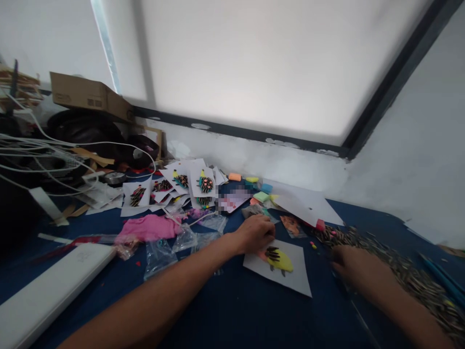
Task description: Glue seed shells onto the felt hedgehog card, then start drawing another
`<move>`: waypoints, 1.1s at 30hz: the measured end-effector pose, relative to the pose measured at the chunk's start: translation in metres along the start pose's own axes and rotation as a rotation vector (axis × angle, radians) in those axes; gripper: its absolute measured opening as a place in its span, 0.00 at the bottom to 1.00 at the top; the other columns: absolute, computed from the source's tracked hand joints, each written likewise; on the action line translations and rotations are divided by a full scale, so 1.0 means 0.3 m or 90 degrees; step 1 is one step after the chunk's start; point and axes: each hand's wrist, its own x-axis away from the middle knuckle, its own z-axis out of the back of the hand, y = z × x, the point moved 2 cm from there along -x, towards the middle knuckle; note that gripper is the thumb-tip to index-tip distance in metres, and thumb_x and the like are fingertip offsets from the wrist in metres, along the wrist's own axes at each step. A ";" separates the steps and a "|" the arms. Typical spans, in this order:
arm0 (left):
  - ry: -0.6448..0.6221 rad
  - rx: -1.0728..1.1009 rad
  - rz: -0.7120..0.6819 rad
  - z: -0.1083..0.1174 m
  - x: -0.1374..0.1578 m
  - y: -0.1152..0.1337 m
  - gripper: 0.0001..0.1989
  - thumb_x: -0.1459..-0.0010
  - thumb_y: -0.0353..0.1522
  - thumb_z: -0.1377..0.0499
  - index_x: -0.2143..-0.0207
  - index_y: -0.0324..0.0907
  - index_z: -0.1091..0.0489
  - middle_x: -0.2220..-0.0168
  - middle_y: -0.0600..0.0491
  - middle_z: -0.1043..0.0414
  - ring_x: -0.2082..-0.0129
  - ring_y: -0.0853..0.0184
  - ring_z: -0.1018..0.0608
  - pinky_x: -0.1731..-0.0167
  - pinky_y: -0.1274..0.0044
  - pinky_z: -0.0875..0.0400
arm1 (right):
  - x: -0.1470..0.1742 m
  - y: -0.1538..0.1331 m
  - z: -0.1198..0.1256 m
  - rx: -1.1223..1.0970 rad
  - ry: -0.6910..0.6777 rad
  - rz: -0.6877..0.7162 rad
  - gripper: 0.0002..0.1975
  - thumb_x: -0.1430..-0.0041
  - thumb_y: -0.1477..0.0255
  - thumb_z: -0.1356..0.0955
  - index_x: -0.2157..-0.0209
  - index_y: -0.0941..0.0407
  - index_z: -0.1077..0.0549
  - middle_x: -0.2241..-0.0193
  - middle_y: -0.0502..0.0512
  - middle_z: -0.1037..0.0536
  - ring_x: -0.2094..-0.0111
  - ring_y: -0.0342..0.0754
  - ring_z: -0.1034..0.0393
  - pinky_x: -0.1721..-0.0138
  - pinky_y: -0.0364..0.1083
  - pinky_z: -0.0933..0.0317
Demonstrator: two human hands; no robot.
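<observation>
A: Hands?
B: Well apart. Left hand is down on the paper card, upper-left edge; can't tell if the fingers pinch anything. Right hand is right of the card, by the striped seed pile. Blurred, grip unreadable.
A: Handling?
B: Card lies flat. Should be light, bendy, easy to crease. Yellow patch on it looks like modelling clay: soft, probably dents under a thumb. Dark seeds at its left end look light and hard, could knock loose. Hold the card by a bare near corner, off the clay.
A: Surface?
B: Blue tabletop under the card. Left of the card: clear plastic bags, pink lump, material unclear. Beyond those, up-left of the card: overlapping seed-decorated cards.
A: Room?
B: Behind the card, white wall under a dark-framed pale panel. Cardboard box far back-left of it.
</observation>
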 end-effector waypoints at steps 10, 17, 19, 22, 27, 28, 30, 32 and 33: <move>0.003 0.010 0.007 -0.007 -0.002 -0.002 0.04 0.44 0.27 0.43 0.70 0.39 0.28 0.65 0.49 0.29 0.63 0.65 0.29 0.61 0.75 0.36 | -0.011 -0.026 0.010 -0.193 0.050 0.075 0.10 0.42 0.69 0.40 0.75 0.53 0.33 0.80 0.53 0.27 0.80 0.47 0.34 0.78 0.44 0.46; 0.020 0.008 0.007 -0.017 -0.003 -0.008 0.04 0.44 0.28 0.42 0.69 0.39 0.28 0.65 0.50 0.28 0.62 0.65 0.28 0.59 0.75 0.36 | 0.030 -0.122 0.028 -0.677 -0.066 0.138 0.18 0.45 0.54 0.35 0.62 0.53 0.28 0.77 0.49 0.28 0.81 0.41 0.38 0.80 0.42 0.45; 0.016 0.005 0.006 -0.016 -0.003 -0.005 0.04 0.43 0.28 0.43 0.69 0.39 0.28 0.65 0.50 0.28 0.62 0.65 0.28 0.59 0.75 0.36 | 0.040 -0.141 0.029 -0.708 -0.103 0.127 0.20 0.48 0.52 0.33 0.62 0.54 0.26 0.75 0.50 0.26 0.80 0.41 0.37 0.80 0.42 0.43; 0.019 0.001 0.007 -0.010 -0.002 -0.002 0.04 0.44 0.28 0.43 0.69 0.39 0.28 0.65 0.50 0.29 0.62 0.65 0.28 0.60 0.75 0.36 | 0.049 -0.159 0.033 -0.721 -0.125 0.118 0.21 0.49 0.52 0.32 0.62 0.54 0.26 0.74 0.51 0.25 0.80 0.40 0.37 0.80 0.41 0.42; 0.023 0.000 0.001 -0.012 -0.002 -0.003 0.04 0.44 0.28 0.43 0.69 0.39 0.28 0.66 0.50 0.29 0.63 0.65 0.29 0.61 0.75 0.36 | 0.063 -0.187 0.059 -0.736 -0.157 0.138 0.20 0.50 0.52 0.33 0.67 0.55 0.28 0.73 0.51 0.25 0.82 0.38 0.38 0.79 0.42 0.41; 0.024 -0.001 0.002 -0.014 -0.002 -0.005 0.04 0.44 0.28 0.43 0.70 0.39 0.28 0.66 0.50 0.29 0.63 0.65 0.29 0.61 0.75 0.36 | 0.066 -0.193 0.063 -0.737 -0.168 0.140 0.20 0.50 0.53 0.33 0.67 0.55 0.27 0.71 0.52 0.24 0.81 0.39 0.36 0.78 0.42 0.40; 0.027 -0.002 0.006 -0.018 -0.003 -0.007 0.04 0.44 0.28 0.43 0.70 0.39 0.28 0.66 0.51 0.29 0.63 0.65 0.29 0.61 0.75 0.36 | 0.071 -0.202 0.061 -0.739 -0.172 0.142 0.21 0.50 0.54 0.32 0.63 0.55 0.25 0.69 0.54 0.23 0.79 0.41 0.34 0.77 0.43 0.38; 0.028 -0.004 0.010 -0.019 -0.003 -0.007 0.04 0.44 0.28 0.43 0.70 0.39 0.28 0.66 0.51 0.29 0.63 0.65 0.29 0.61 0.75 0.37 | 0.072 -0.209 0.045 -0.735 -0.156 0.144 0.21 0.51 0.55 0.32 0.61 0.55 0.25 0.71 0.53 0.23 0.78 0.42 0.32 0.76 0.44 0.36; 0.027 -0.005 0.012 -0.019 -0.003 -0.006 0.04 0.44 0.28 0.43 0.70 0.39 0.28 0.66 0.51 0.29 0.63 0.65 0.29 0.61 0.75 0.37 | 0.071 -0.213 0.034 -0.727 -0.145 0.145 0.20 0.51 0.56 0.32 0.62 0.56 0.25 0.74 0.52 0.24 0.79 0.43 0.33 0.76 0.44 0.37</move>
